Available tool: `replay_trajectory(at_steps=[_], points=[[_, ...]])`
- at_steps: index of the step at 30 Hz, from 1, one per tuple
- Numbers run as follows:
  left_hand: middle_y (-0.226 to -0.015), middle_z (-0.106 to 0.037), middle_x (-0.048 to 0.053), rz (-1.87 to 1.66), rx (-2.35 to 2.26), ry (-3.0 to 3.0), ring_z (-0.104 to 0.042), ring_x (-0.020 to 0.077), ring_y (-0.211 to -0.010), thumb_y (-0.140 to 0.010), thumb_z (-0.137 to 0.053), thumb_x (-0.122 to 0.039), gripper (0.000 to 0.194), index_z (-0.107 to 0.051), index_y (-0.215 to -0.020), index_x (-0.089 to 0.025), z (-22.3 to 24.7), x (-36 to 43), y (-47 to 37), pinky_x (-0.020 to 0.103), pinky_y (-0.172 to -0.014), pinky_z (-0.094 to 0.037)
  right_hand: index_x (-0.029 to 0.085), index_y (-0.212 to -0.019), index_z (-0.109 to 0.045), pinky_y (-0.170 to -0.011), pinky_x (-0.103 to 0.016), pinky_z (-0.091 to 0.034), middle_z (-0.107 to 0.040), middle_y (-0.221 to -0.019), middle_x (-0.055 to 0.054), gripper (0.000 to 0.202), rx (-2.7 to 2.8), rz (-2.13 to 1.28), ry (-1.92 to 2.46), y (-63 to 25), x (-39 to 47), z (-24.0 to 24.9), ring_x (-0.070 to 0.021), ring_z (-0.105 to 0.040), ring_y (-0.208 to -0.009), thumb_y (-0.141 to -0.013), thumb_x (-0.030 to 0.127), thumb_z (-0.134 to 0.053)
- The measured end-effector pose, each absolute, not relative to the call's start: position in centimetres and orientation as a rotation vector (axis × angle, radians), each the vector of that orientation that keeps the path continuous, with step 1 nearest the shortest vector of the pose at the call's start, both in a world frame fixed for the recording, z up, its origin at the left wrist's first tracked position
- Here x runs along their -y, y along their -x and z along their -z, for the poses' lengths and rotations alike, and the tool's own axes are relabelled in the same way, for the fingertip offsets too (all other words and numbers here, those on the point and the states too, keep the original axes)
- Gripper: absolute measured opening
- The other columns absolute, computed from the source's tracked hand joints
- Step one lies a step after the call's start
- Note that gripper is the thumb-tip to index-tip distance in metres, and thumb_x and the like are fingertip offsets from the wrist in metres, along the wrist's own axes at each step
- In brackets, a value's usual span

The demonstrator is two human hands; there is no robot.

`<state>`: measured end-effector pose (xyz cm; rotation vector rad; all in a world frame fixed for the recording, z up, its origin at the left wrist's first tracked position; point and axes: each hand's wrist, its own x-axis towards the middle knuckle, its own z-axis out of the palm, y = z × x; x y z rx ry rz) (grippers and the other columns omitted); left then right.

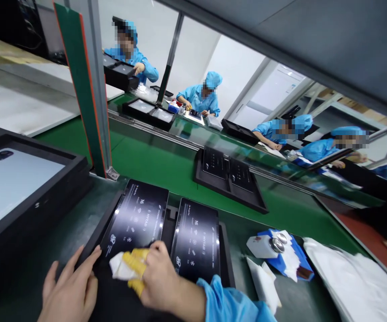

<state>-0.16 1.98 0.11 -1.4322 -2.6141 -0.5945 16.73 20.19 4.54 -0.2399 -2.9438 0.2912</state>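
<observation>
At seven o'clock the left hand (69,290) lies flat, fingers spread, steadying the black tray (225,264). Beside it, the right hand (161,279) pinches a white cloth (119,268) against the left tablet (135,226), seemingly in yellow finger cots; pressing hard could shift it toward the tablet at five o'clock (196,241).

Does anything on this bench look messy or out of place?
Only slightly. To the right of the tray, white wipes and a blue packet lie in a loose heap. The two tablets sit neatly; the right hand presses a cloth there.
</observation>
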Motion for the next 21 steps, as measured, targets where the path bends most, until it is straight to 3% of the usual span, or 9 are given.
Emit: replay_trajectory(at_steps=[6,12,15,18,21], points=[[-0.138,-0.062,0.002,0.513,2.765,1.405,-0.045,0.0225,-0.141,-0.093,-0.041,-0.029,0.046,-0.052,-0.138,-0.031,-0.5,-1.8,0.3,0.055,-0.126,-0.010,0.022,-0.145,-0.052,-0.100,-0.042,-0.034,-0.064,-0.132,-0.012,0.054,2.828,-0.226,0.801,-13.8,-29.9,-8.9,-0.0260,-0.056,-0.119,-0.093,0.029,-0.064],[-0.139,-0.061,0.007,0.457,2.692,1.394,-0.046,0.0242,-0.139,-0.095,-0.037,-0.029,0.046,-0.051,-0.139,-0.026,-1.0,-2.1,-0.2,0.056,-0.125,-0.017,0.027,-0.147,-0.049,-0.091,-0.048,-0.041,-0.067,-0.122,-0.012,0.061,2.816,-0.204,0.373,-19.5,-22.3,-4.6,-0.0280,-0.061,-0.099,-0.087,0.027,-0.061],[-0.140,-0.061,0.006,0.481,2.706,1.406,-0.046,0.0242,-0.140,-0.094,-0.038,-0.029,0.048,-0.049,-0.140,-0.026,-1.1,-2.1,-0.3,0.056,-0.124,-0.021,0.033,-0.143,-0.051,-0.091,-0.045,-0.042,-0.070,-0.114,-0.007,0.058,2.695,-0.256,0.243,-22.3,-18.0,-2.4,-0.0243,-0.064,-0.097,-0.087,0.027,-0.062],[-0.139,-0.061,0.007,0.493,2.661,1.404,-0.050,0.0256,-0.136,-0.093,-0.039,-0.031,0.049,-0.049,-0.140,-0.028,-0.5,-2.0,0.0,0.056,-0.122,-0.024,0.037,-0.141,-0.051,-0.096,-0.042,-0.040,-0.072,-0.109,-0.001,0.052,2.597,-0.330,0.165,-22.4,-18.3,-3.1,-0.0189,-0.066,-0.094,-0.090,0.029,-0.061],[-0.135,-0.064,0.008,0.510,2.574,1.403,-0.055,0.0269,-0.130,-0.092,-0.039,-0.032,0.048,-0.051,-0.138,-0.027,0.3,-1.9,0.6,0.056,-0.119,-0.029,0.029,-0.141,-0.051,-0.101,-0.045,-0.038,-0.070,-0.123,-0.006,0.050,2.586,-0.386,0.363,-20.6,-22.4,-5.7,-0.0221,-0.064,-0.108,-0.092,0.033,-0.059]])
